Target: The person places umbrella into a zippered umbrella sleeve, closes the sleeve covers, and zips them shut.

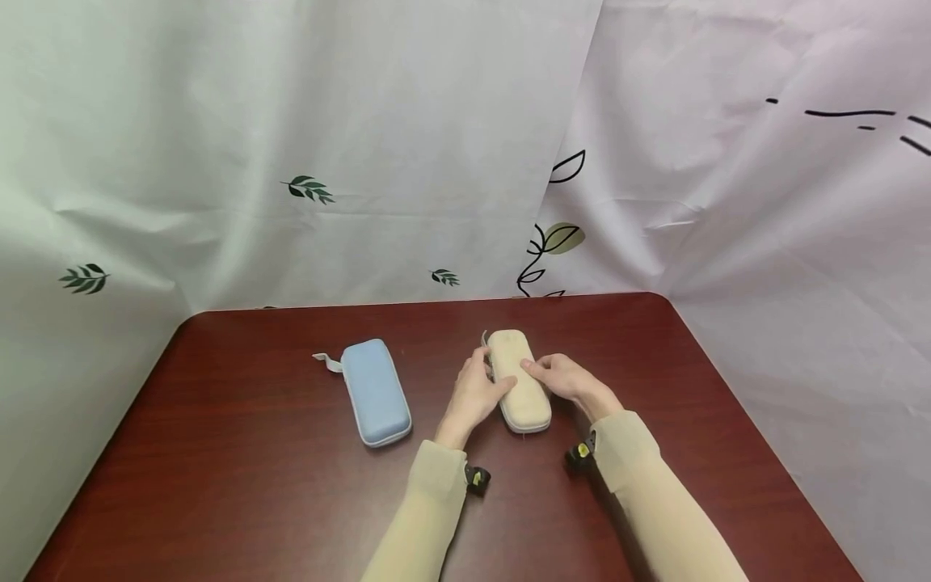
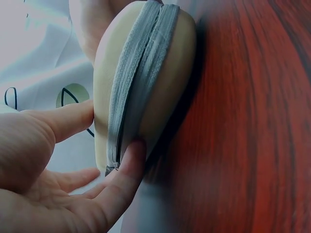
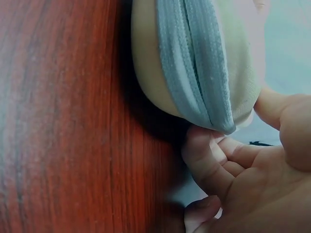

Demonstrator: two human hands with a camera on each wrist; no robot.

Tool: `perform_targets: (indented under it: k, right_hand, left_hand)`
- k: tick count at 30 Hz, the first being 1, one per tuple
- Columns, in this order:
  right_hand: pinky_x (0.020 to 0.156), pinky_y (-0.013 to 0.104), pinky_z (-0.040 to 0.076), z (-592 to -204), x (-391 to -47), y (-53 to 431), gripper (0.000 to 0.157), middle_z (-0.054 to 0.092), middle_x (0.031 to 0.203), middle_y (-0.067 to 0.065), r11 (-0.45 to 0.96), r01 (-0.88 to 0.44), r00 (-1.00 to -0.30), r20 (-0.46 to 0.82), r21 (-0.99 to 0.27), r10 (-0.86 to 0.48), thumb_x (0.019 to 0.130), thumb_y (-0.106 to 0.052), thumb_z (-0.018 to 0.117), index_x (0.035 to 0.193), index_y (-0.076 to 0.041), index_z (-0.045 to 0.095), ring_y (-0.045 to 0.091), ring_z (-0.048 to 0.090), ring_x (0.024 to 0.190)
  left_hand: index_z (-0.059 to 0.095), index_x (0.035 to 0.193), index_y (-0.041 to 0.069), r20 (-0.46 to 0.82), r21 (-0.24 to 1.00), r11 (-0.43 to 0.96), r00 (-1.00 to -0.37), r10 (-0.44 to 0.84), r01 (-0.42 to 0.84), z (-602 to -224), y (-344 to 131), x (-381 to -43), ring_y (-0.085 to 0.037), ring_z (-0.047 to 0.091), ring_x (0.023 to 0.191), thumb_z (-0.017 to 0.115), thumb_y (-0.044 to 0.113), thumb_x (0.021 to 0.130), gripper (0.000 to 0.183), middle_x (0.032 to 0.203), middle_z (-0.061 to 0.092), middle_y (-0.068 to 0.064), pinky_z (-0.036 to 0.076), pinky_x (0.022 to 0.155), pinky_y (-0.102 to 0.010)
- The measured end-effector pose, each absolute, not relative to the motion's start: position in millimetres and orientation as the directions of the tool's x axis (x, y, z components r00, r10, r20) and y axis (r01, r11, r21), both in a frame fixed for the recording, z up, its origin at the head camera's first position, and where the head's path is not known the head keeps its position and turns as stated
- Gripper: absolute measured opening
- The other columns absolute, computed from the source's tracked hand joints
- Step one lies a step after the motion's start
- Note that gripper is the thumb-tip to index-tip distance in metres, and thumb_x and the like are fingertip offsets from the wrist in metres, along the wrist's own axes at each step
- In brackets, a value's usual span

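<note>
A cream zip case (image 1: 534,408) lies on the table with a hand on either long side. My left hand (image 1: 473,394) grips its left side, thumb on the top face and fingers along the lower edge. Opposite, the right hand (image 1: 570,378) holds the right side, its thumb also on top. In the left wrist view, a grey zipper band (image 2: 141,73) runs along the case's side, with a small metal piece near the fingers. The right wrist view shows fingertips (image 3: 198,141) tucked at the case's lower edge.
A light blue zip case (image 1: 376,392) with a pale strap (image 1: 329,362) lies left of the hands on the dark red-brown table (image 1: 240,453). White cloth (image 1: 407,121) with leaf prints hangs behind the table's far edge and along its sides.
</note>
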State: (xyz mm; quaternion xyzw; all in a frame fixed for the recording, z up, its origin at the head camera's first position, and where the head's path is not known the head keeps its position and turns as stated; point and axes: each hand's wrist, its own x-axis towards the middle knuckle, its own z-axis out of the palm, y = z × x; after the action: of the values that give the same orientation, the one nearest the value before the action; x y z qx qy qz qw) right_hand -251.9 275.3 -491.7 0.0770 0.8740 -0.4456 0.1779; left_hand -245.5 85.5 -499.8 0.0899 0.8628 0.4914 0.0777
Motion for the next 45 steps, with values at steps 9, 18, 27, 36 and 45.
perform_targets:
  k: [9, 18, 27, 36, 45]
  right_hand:
    - [0.088, 0.042, 0.045, -490, -254, 269, 0.057, 0.055, 0.118, 0.02, 0.634, 0.116, -0.966, -0.235, -0.765, -0.107, 0.1, -0.034, 0.053, 0.144, -0.001, 0.037, 0.03, 0.055, 0.105]
    - [0.09, 0.064, 0.032, -464, -259, 269, 0.04, 0.033, 0.153, 0.018, 0.863, -0.369, -0.918, -0.012, -0.345, -0.397, 0.099, -0.02, 0.055, 0.139, -0.022, 0.056, 0.043, 0.036, 0.13]
    - [0.083, 0.054, 0.043, -436, -261, 266, 0.061, 0.048, 0.14, 0.015, 0.739, -0.673, -0.733, -0.155, 0.026, -0.662, 0.08, 0.002, 0.07, 0.134, -0.026, 0.061, 0.037, 0.05, 0.117]
    - [0.088, 0.049, 0.048, -425, -256, 254, 0.07, 0.038, 0.151, 0.018, 0.787, -0.616, -0.736, -0.335, -0.029, -0.588, 0.08, 0.007, 0.066, 0.139, -0.028, 0.054, 0.041, 0.049, 0.123]
    - [0.055, 0.04, 0.048, -432, -253, 240, 0.039, 0.051, 0.107, 0.015, 0.677, -0.711, -0.703, -0.169, 0.19, -0.691, 0.084, 0.009, 0.054, 0.107, -0.022, 0.055, 0.034, 0.056, 0.079]
  left_hand:
    - [0.048, 0.139, 0.003, -0.059, 0.842, 0.535, -0.975, 0.215, 0.067, -501, 79, -250, -0.022, 0.054, 0.088, 0.071, 0.037, 0.086, 0.067, 0.098, 0.059, -0.008, 0.046, 0.075, -0.039]
    - [0.063, 0.122, 0.004, -0.018, 0.799, 0.59, -0.976, 0.215, 0.115, -504, 82, -250, -0.018, 0.056, 0.073, 0.074, 0.045, 0.083, 0.058, 0.083, 0.06, -0.001, 0.046, 0.066, -0.034]
    - [0.066, 0.117, 0.013, -0.099, 0.767, 0.637, -0.969, 0.226, 0.07, -503, 78, -253, -0.018, 0.058, 0.078, 0.071, 0.057, 0.079, 0.058, 0.084, 0.061, 0.004, 0.045, 0.069, -0.04]
    - [0.07, 0.112, 0.012, -0.101, 0.765, 0.633, -0.949, 0.299, 0.118, -506, 66, -259, -0.027, 0.062, 0.099, 0.054, 0.019, 0.096, 0.024, 0.103, 0.069, -0.003, 0.046, 0.085, -0.049]
    - [0.071, 0.104, 0.016, -0.086, 0.677, 0.722, -0.96, 0.268, 0.141, -504, 70, -258, -0.019, 0.062, 0.078, 0.06, 0.02, 0.093, 0.016, 0.086, 0.065, 0.005, 0.049, 0.072, -0.045]
